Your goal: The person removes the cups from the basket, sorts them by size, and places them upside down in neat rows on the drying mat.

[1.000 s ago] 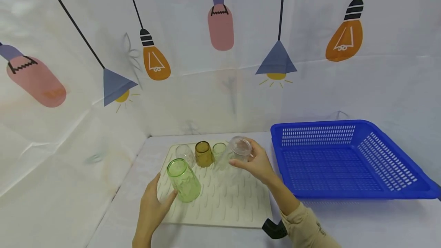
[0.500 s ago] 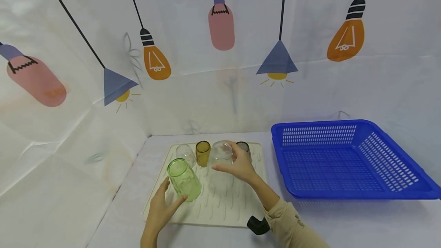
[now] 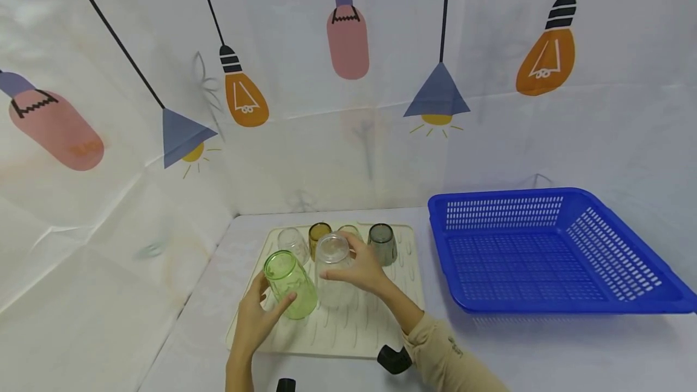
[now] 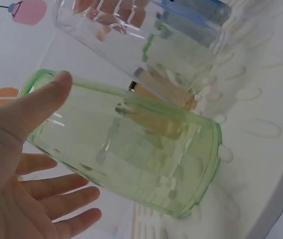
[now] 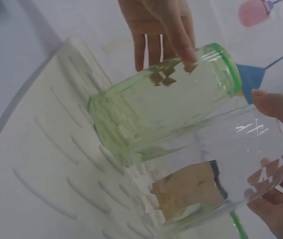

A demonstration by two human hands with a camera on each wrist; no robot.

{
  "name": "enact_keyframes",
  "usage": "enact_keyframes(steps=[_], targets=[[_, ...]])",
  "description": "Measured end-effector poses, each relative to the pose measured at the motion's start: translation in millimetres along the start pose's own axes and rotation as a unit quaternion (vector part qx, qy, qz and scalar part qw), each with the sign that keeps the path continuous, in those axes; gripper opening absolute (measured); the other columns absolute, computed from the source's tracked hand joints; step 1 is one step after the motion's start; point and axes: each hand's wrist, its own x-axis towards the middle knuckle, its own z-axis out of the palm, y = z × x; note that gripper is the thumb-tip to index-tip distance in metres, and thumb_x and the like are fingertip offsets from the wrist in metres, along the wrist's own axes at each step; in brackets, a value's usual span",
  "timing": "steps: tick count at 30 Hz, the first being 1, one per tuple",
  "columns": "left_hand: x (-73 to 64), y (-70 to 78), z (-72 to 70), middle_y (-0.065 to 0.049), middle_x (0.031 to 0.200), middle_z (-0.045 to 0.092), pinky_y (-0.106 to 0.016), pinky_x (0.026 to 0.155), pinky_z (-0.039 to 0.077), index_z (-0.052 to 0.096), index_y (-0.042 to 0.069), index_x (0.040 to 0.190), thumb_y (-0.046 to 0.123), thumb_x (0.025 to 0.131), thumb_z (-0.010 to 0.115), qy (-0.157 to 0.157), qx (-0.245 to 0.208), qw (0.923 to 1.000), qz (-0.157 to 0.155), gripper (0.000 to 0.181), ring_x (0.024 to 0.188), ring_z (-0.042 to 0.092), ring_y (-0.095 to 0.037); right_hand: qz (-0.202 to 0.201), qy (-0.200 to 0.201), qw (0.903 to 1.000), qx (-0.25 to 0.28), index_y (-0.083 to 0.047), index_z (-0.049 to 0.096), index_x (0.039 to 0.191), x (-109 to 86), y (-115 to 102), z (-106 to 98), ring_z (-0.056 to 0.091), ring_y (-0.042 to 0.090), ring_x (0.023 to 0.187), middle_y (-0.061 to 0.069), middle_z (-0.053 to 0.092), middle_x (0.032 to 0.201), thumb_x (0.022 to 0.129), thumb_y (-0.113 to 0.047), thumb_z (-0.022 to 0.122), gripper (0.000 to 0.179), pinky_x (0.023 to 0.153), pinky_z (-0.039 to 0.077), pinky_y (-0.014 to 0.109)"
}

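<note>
My right hand (image 3: 363,268) grips a tall clear drinking glass (image 3: 333,286) between thumb and fingers, low over the cream ribbed drying mat (image 3: 376,325). Just left of it stands a green glass (image 3: 292,289) on the mat. My left hand (image 3: 255,319) is around this green glass. In the left wrist view the left thumb (image 4: 56,92) lies against its upper side, while the other fingers are spread and apart from it. The right wrist view shows the clear glass (image 5: 206,184) beside the green glass (image 5: 156,99), touching or nearly so.
Along the mat's back stand a small clear glass (image 3: 291,241), an amber glass (image 3: 319,235), a pale green glass (image 3: 350,231) partly hidden, and a grey glass (image 3: 383,245). A blue plastic basket (image 3: 523,304) sits to the right. A printed sheet (image 3: 305,162) hangs behind.
My right hand has carried the clear glass leftward and slightly forward of the back row, beside the green glass. My left hand has moved in against the green glass, which has stayed put.
</note>
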Motion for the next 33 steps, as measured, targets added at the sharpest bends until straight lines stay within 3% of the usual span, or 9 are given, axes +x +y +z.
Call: enact_keyframes(steps=[3,7,13,18,23,30,33], targets=[[0.7,-3.6,-4.2,-0.035,0.131,0.045,-0.062,0.093,0.042,0.033,-0.010,0.138,0.025,0.077,0.078,-0.039,0.025,0.9981,-0.041,0.084,0.118,0.046,-0.051,0.002,-0.004,0.9999,-0.009,-0.005,0.048,0.133,0.4,2,3,0.056,0.027,0.111,0.009,0.059,0.123,0.067,-0.016,0.085,0.076,0.099,0.044,0.050],[-1.4,-11.8,-12.3,-0.039,0.134,0.039,-0.062,0.098,0.036,0.031,-0.016,0.136,0.027,0.075,0.079,-0.095,0.087,0.9879,-0.087,0.090,0.122,0.039,-0.053,0.005,-0.010,0.9999,-0.005,-0.005,0.047,0.134,0.4,2,6,0.055,0.029,0.113,0.011,0.058,0.125,0.067,-0.016,0.085,0.078,0.099,0.043,0.051],[-4.7,-38.5,-20.7,-0.043,0.132,0.036,-0.064,0.100,0.032,0.033,-0.021,0.131,0.022,0.085,0.068,-0.136,0.154,0.9737,-0.099,0.072,0.122,0.034,-0.057,0.014,-0.012,0.9997,-0.016,-0.002,0.047,0.134,-0.1,5,8,0.054,0.030,0.115,0.012,0.057,0.125,0.066,-0.018,0.085,0.079,0.099,0.043,0.051],[-9.2,-62.8,-24.5,-0.047,0.130,0.031,-0.075,0.095,0.024,0.033,-0.024,0.129,0.017,0.093,0.055,-0.131,0.189,0.9655,-0.123,0.058,0.122,0.027,-0.063,0.011,-0.011,0.9994,-0.031,-0.005,0.051,0.131,-0.6,8,12,0.057,0.026,0.110,0.009,0.060,0.121,0.065,-0.021,0.086,0.076,0.096,0.046,0.048],[-13.8,-79.3,-24.9,-0.046,0.133,0.027,-0.077,0.096,0.017,0.032,-0.023,0.130,0.015,0.095,0.048,-0.129,0.190,0.9642,-0.134,0.055,0.125,0.021,-0.062,0.009,-0.020,0.9988,-0.043,-0.003,0.049,0.132,-0.2,9,14,0.058,0.028,0.109,0.014,0.060,0.122,0.066,-0.022,0.085,0.077,0.092,0.049,0.044],[-16.1,-90.3,-22.7,-0.042,0.136,0.027,-0.075,0.099,0.014,0.032,-0.022,0.132,0.010,0.096,0.045,-0.103,0.197,0.9685,-0.113,0.049,0.127,0.020,-0.061,0.009,-0.033,0.9964,-0.077,0.002,0.042,0.137,-1.5,5,13,0.053,0.032,0.116,0.017,0.054,0.131,0.069,-0.025,0.083,0.083,0.095,0.046,0.049],[-17.2,-93.1,-22.6,-0.042,0.136,0.028,-0.075,0.099,0.015,0.032,-0.022,0.132,0.008,0.096,0.045,-0.097,0.202,0.9688,-0.107,0.048,0.127,0.021,-0.060,0.030,-0.045,0.9938,-0.097,0.003,0.037,0.140,-7.3,1,8,0.047,0.036,0.124,0.019,0.047,0.138,0.071,-0.029,0.082,0.088,0.098,0.042,0.054]])
